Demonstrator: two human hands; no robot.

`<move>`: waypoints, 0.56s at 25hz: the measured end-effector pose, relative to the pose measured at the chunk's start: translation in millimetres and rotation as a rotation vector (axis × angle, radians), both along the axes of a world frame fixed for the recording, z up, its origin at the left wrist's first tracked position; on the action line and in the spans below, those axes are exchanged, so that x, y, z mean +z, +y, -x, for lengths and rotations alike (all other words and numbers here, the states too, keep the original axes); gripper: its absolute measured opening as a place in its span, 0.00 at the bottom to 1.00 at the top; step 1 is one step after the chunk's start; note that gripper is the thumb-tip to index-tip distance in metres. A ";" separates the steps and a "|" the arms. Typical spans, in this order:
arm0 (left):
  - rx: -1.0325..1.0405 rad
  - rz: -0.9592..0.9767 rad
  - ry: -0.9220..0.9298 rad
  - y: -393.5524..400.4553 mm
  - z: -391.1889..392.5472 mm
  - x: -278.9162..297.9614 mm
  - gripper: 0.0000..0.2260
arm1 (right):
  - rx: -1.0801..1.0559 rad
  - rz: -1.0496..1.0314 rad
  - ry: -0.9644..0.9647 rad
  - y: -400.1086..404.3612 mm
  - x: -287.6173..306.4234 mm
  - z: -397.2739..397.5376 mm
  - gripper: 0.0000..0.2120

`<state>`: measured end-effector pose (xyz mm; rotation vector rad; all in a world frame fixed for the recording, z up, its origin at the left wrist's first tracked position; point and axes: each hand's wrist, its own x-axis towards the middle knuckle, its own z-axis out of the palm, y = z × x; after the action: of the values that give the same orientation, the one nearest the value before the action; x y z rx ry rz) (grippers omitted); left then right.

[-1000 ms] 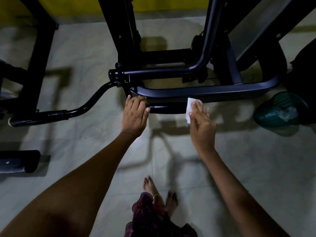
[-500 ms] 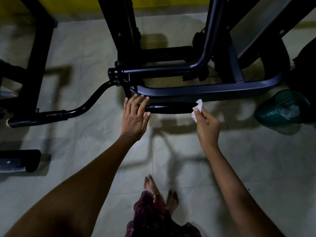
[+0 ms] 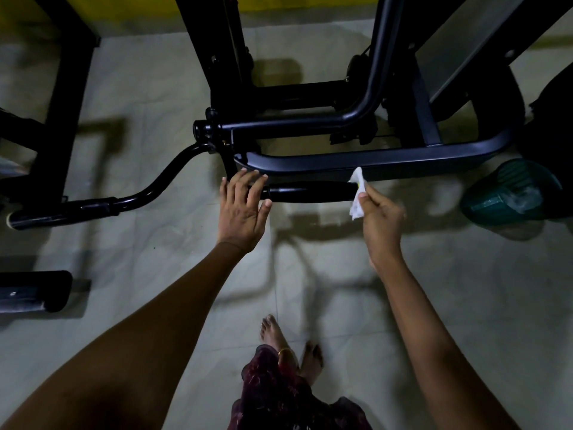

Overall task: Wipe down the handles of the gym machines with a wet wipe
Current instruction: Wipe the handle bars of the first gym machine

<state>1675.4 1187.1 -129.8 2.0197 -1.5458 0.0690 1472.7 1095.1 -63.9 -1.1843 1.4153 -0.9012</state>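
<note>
A black padded handle [image 3: 310, 192] of a gym machine runs left to right in the middle of the view. My left hand [image 3: 242, 209] rests on its left end with the fingers spread and nearly straight. My right hand [image 3: 383, 218] pinches a crumpled white wet wipe [image 3: 356, 197] against the handle's right end. A second black handle [image 3: 62, 209] on the curved bar reaches to the left.
The dark machine frame [image 3: 372, 159] stands right behind the handle. A green bin [image 3: 511, 193] sits on the floor at the right. A black padded roller [image 3: 34, 291] lies at the left edge. My bare feet [image 3: 291, 346] stand on pale floor tiles.
My right hand slid the wipe rightward along the handle to its end, uncovering the grip. My left hand loosened from a curled hold to spread fingers.
</note>
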 end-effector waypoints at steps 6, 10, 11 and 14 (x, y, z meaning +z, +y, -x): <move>-0.015 0.018 0.013 0.6 -0.4 -1.0 0.20 | 0.419 0.470 0.431 -10.0 2.8 5.6 0.14; -0.008 -0.009 0.018 -0.2 -1.8 -0.9 0.20 | 0.757 0.455 0.414 -19.3 10.6 -5.7 0.16; -0.008 -0.013 0.019 0.6 -1.0 -0.1 0.20 | 0.768 0.490 0.419 -19.3 10.3 -1.7 0.17; -0.011 -0.006 0.025 1.2 1.1 0.1 0.20 | 0.741 0.524 0.565 -23.9 14.4 -4.2 0.19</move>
<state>1674.3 1188.3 -129.8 2.0091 -1.5433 0.0346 1476.9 1071.2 -49.5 -2.2956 1.0079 -0.4120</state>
